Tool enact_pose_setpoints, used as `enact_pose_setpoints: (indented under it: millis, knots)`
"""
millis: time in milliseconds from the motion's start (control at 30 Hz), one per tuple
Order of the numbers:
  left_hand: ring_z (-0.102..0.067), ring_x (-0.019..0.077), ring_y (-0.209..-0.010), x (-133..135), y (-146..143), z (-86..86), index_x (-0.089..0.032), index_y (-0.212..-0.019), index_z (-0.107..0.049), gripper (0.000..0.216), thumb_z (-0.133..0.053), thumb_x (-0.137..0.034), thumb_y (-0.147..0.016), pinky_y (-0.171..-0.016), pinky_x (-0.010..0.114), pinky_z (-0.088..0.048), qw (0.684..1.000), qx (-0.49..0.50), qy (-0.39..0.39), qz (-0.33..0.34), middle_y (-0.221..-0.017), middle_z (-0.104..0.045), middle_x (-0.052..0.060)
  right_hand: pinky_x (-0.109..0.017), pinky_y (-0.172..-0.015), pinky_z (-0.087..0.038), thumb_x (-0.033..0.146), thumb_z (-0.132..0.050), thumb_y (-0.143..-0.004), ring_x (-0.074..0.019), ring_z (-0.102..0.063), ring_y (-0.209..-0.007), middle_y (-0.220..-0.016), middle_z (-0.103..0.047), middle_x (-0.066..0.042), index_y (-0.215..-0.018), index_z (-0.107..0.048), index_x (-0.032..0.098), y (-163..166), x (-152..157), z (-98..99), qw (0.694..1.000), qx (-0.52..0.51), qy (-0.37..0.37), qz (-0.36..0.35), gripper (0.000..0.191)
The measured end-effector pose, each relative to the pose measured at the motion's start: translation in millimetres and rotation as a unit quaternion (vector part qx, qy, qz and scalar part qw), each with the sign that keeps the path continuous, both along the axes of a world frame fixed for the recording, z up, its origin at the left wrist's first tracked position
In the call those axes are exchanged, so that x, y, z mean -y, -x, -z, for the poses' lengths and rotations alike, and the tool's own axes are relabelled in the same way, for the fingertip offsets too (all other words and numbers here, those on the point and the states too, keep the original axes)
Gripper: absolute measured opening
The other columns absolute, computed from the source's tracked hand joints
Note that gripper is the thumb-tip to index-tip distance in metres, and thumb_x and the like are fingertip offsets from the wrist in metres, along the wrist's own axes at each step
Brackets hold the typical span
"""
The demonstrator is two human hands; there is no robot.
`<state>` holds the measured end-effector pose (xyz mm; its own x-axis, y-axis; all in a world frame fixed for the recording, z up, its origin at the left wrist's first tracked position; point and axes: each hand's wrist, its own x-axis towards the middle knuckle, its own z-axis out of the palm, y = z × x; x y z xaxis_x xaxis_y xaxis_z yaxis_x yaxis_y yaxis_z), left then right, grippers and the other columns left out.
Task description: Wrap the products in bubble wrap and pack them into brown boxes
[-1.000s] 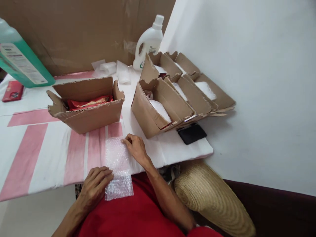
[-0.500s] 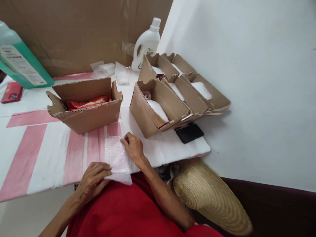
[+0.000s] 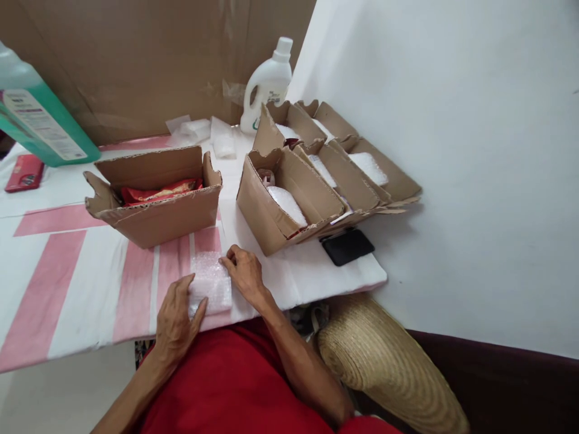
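A sheet of clear bubble wrap [image 3: 212, 292] lies near the table's front edge, its near end folded up over the rest. My left hand [image 3: 176, 316] holds the folded end at its left side, with thumb and fingers apart around it. At the upper right corner of the sheet, my right hand [image 3: 244, 271] pinches the edge between thumb and fingertips. Just beyond the wrap stands an open cardboard box [image 3: 158, 220] with red packets [image 3: 158, 191] inside.
Several open cardboard boxes [image 3: 257, 211] holding bubble-wrapped items cluster at the right. A black phone [image 3: 348, 247] lies before them. Behind stand a white bottle [image 3: 271, 78] and a green liquid jug [image 3: 54, 120]. A straw hat [image 3: 384, 355] sits below the table edge.
My left hand has moved up and away from my body, folding the near end of the bubble wrap over. My right hand has stayed at the upper corner.
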<state>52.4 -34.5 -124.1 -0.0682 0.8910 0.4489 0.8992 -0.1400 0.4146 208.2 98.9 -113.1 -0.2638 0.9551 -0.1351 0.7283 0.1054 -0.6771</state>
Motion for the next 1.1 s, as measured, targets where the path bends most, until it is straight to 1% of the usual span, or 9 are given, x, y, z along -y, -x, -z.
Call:
enact_pose_setpoints:
  millis: [67, 167, 267, 367, 433, 500, 667, 833, 1100]
  knots:
    - [-0.063, 0.0249, -0.109, 0, 0, -1.5, -0.017, -0.139, -0.049, 0.048, -0.061, -0.022, -0.093, -0.092, 0.039, -0.049, 0.997, -0.058, -0.035, 0.021, -0.125, -0.063, 0.016, -0.025, -0.066, -0.037, 0.027, -0.071, -0.091, -0.0153, -0.062, -0.071, -0.077, -0.071, 0.0, -0.083, -0.066, 0.021, 1, -2, 0.7, 1.0, 0.0, 0.005, 0.0, 0.011]
    - [-0.063, 0.0231, -0.11, -1, 3, -2.8, -0.022, -0.126, -0.062, 0.036, -0.05, -0.01, -0.095, -0.097, 0.04, -0.043, 0.979, -0.135, -0.028, 0.152, -0.116, -0.07, 0.01, -0.026, -0.069, -0.043, 0.028, -0.07, -0.092, -0.0161, -0.062, -0.071, -0.077, -0.069, 0.0, -0.09, -0.066, 0.021, -2, 0, -1.2, 0.999, -0.038, -0.003, 0.0, 0.008]
    - [-0.063, 0.0217, -0.108, -2, 6, -3.1, -0.02, -0.118, -0.066, 0.035, -0.045, -0.008, -0.094, -0.097, 0.038, -0.043, 0.969, -0.139, 0.008, 0.204, -0.109, -0.073, 0.008, -0.03, -0.079, -0.05, 0.032, -0.066, -0.095, -0.0189, -0.064, -0.084, -0.099, -0.07, -0.006, -0.115, -0.062, 0.018, -17, 13, -8.4, 0.987, -0.116, -0.11, -0.009, 0.025]
    - [-0.061, 0.0222, -0.108, -2, 6, -4.4, -0.017, -0.121, -0.065, 0.034, -0.045, -0.009, -0.095, -0.093, 0.037, -0.044, 0.971, -0.13, 0.013, 0.199, -0.112, -0.072, 0.01, -0.037, -0.093, -0.05, 0.038, -0.067, -0.095, -0.0243, -0.061, -0.105, -0.117, -0.066, -0.012, -0.126, -0.059, 0.017, -39, 38, -13.6, 0.956, -0.125, -0.217, -0.151, 0.038]
    - [-0.061, 0.0224, -0.107, -1, 5, -5.9, -0.017, -0.121, -0.064, 0.031, -0.048, -0.012, -0.096, -0.091, 0.036, -0.045, 0.972, -0.126, 0.015, 0.198, -0.113, -0.071, 0.01, -0.041, -0.092, -0.049, 0.043, -0.07, -0.092, -0.0272, -0.059, -0.107, -0.118, -0.067, -0.012, -0.122, -0.061, 0.018, -50, 54, -9.7, 0.934, -0.08, -0.229, -0.262, 0.041]
    - [-0.06, 0.0226, -0.107, 0, 5, -7.2, -0.018, -0.122, -0.064, 0.028, -0.054, -0.018, -0.096, -0.09, 0.035, -0.047, 0.973, -0.119, 0.028, 0.196, -0.114, -0.07, 0.01, -0.042, -0.09, -0.048, 0.043, -0.071, -0.092, -0.0284, -0.058, -0.107, -0.119, -0.067, -0.013, -0.12, -0.061, 0.017, -55, 66, 0.7, 0.924, -0.036, -0.232, -0.301, 0.04]
    - [-0.06, 0.0229, -0.112, 6, 14, -8.9, -0.018, -0.129, -0.059, 0.034, -0.06, -0.024, -0.095, -0.095, 0.036, -0.049, 0.974, -0.084, 0.058, 0.201, -0.121, -0.066, 0.012, -0.038, -0.089, -0.045, 0.022, -0.056, -0.101, -0.0247, -0.055, -0.105, -0.115, -0.068, -0.011, -0.114, -0.063, 0.018, -53, 70, 23.2, 0.932, -0.057, -0.253, -0.253, 0.015]
    - [-0.065, 0.0172, -0.095, -2, 28, -15.4, -0.023, -0.126, -0.061, 0.032, -0.051, -0.016, -0.096, -0.084, 0.03, -0.053, 0.978, -0.002, 0.076, 0.195, -0.105, -0.071, 0.005, -0.035, -0.085, -0.043, 0.022, -0.045, -0.104, -0.0222, -0.055, -0.095, -0.093, -0.067, -0.006, -0.096, -0.062, 0.019, -48, 58, 9.4, 0.945, -0.139, -0.203, -0.215, 0.018]
    - [-0.061, 0.0137, -0.064, -46, 27, -14.8, -0.018, -0.13, -0.059, 0.039, -0.053, -0.038, -0.097, -0.061, 0.027, -0.053, 0.983, 0.12, 0.138, 0.023, -0.09, -0.071, 0.002, -0.027, -0.074, -0.046, 0.025, -0.054, -0.099, -0.0183, -0.063, -0.078, -0.085, -0.067, -0.002, -0.104, -0.061, 0.021, -12, 18, 15.0, 0.979, -0.161, -0.112, -0.052, 0.01]
